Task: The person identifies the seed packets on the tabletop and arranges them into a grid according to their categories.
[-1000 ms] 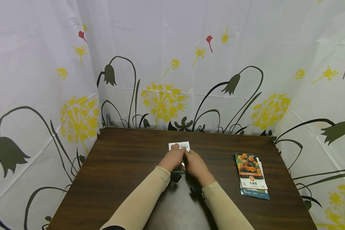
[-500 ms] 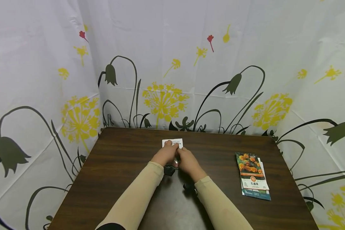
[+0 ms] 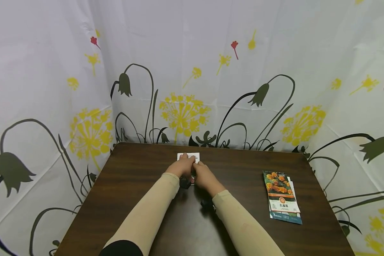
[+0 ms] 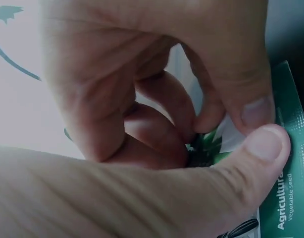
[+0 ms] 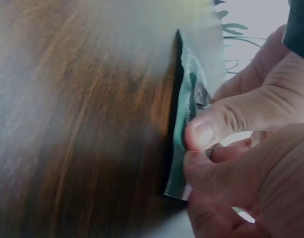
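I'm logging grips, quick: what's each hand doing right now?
Left hand: holding a seed packet by its edge.
Right hand: holding the same seed packet.

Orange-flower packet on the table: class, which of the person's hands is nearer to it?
Right. The right hand is to the left of the orange-flower packet, apart from it; the left hand is farther left.

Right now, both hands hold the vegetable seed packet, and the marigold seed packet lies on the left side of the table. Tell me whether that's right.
Not quite: the marigold seed packet lies on the right side of the table, as the head view shows. The rest stands: the left hand and right hand both hold the vegetable seed packet.
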`<state>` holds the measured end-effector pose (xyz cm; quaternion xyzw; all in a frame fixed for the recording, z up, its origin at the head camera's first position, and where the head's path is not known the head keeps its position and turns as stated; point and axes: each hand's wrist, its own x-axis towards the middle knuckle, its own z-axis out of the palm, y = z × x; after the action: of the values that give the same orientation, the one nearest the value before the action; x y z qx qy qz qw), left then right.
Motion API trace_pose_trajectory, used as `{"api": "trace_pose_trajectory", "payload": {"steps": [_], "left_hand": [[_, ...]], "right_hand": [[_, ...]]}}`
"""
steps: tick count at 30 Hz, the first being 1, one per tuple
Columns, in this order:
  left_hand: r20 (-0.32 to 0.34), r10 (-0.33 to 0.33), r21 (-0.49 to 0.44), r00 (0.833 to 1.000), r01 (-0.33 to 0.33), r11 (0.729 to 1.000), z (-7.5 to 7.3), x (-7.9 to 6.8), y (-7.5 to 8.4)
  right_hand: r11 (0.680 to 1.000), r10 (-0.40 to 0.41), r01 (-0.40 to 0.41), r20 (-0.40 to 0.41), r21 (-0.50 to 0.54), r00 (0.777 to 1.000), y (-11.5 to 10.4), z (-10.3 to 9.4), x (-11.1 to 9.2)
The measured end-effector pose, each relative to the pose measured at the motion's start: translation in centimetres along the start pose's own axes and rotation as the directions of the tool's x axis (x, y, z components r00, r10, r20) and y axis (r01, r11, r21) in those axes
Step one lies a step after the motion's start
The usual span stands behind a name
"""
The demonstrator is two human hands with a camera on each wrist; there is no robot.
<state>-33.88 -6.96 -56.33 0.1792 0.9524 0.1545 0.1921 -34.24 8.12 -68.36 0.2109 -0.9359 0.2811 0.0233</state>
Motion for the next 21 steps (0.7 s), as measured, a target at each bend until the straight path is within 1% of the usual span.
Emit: {"api": "trace_pose_trajectory", "payload": {"steps": [1, 4, 6, 8, 11, 15, 19, 20, 21], "left_hand": [[0.005, -0.005, 0.004, 1.000, 0.005, 1.000, -0.2, 0.2, 0.0], [0.025, -0.022, 0.007, 0.999, 0.021, 1.000, -0.7, 0.8, -0.3], [0.037, -0.034, 0.001, 0.999, 0.034, 0.999, -0.9, 1.0, -0.4], [0.033, -0.034, 0.005, 0.999, 0.034, 0.999, -0.9, 0.9, -0.9], [0.020, -0.016, 0.022, 1.000, 0.016, 1.000, -0.9, 0.7, -1.4], [0.009, 0.022, 0.037, 1.000, -0.023, 0.999, -1.3, 0.9, -2.1], [0.006, 0.046, 0.028, 0.999, -0.047, 0.999, -1.4, 1.2, -2.9], [0.006, 0.047, 0.015, 0.999, -0.047, 0.999, -1.3, 1.3, -3.1], [0.005, 0.056, 0.004, 0.998, -0.056, 0.998, -1.0, 1.7, -3.6]], "right_hand": [[1.000, 0.006, -0.006, -0.006, 0.003, 1.000, -0.2, 0.0, 0.3], [0.999, 0.031, -0.031, -0.007, -0.032, 0.999, -0.4, 0.3, 1.2], [0.997, 0.050, -0.050, 0.000, -0.057, 0.999, -0.4, 0.7, 1.7], [0.996, 0.052, -0.051, 0.010, -0.071, 0.999, -0.5, 1.1, 2.0], [0.997, 0.053, -0.052, 0.016, -0.062, 0.998, -0.8, 1.4, 2.4], [0.995, 0.053, -0.052, 0.009, -0.090, 0.999, -1.1, 1.4, 3.2], [0.990, 0.057, -0.055, 0.014, -0.130, 0.998, -1.3, 1.6, 3.8], [0.989, 0.058, -0.055, 0.017, -0.140, 0.998, -1.2, 1.6, 3.9], [0.988, 0.063, -0.059, 0.024, -0.143, 0.998, -1.2, 1.6, 4.0]]}}
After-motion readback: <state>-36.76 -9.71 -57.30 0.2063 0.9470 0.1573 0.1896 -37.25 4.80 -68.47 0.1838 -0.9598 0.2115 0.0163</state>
